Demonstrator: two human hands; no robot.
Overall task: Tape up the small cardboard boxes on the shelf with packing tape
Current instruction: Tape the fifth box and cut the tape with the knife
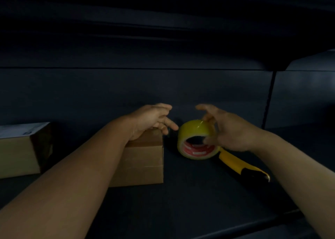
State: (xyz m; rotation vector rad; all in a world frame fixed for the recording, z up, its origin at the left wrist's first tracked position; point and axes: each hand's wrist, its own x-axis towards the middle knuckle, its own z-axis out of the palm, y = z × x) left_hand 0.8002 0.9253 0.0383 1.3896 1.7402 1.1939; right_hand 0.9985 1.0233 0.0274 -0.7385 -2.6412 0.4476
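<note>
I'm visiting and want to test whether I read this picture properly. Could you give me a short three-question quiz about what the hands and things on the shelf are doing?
1. True or false: the left hand rests on top of the small cardboard box.
2. Which lies right of the tape roll? A) a yellow-handled cutter B) a marker pen C) a stapler
3. Fill in: a second box, with a white label on top, sits at the far ____ of the shelf.

Key
1. True.
2. A; the right hand hovers spread over the roll, and whether it touches is unclear.
3. Left.
</note>
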